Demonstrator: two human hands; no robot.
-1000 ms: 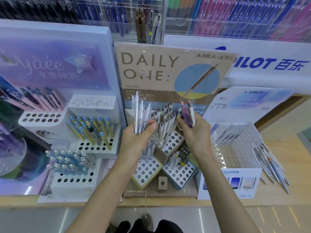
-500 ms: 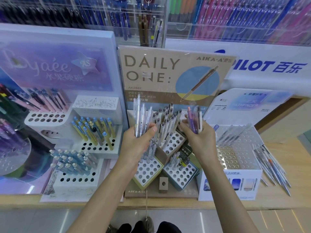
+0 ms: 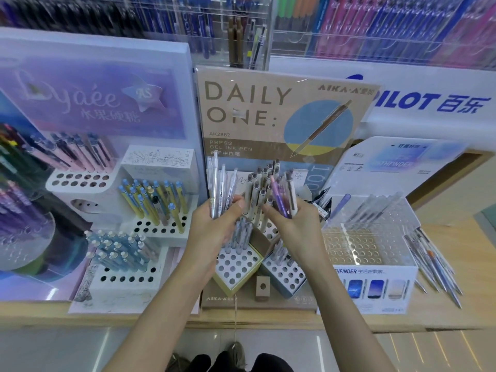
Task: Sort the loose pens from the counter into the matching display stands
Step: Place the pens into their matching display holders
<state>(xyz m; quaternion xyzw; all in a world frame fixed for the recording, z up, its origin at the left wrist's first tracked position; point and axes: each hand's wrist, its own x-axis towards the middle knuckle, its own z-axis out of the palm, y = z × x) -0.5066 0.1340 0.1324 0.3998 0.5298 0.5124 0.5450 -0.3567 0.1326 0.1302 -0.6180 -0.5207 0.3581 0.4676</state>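
The wooden counter (image 3: 472, 267) carries 3 stands side by side: purple stand (image 3: 94, 103) left, brown DAILY ONE stand (image 3: 268, 108) middle, white PATHFINDER stand (image 3: 375, 280) right, with loose pens (image 3: 434, 264) lying just beyond it.

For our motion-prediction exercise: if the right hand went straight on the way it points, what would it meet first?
Probably the brown-capped pens standing in the middle stand: the right hand, gripping purple pens, points up-left at them. Depth is unclear.
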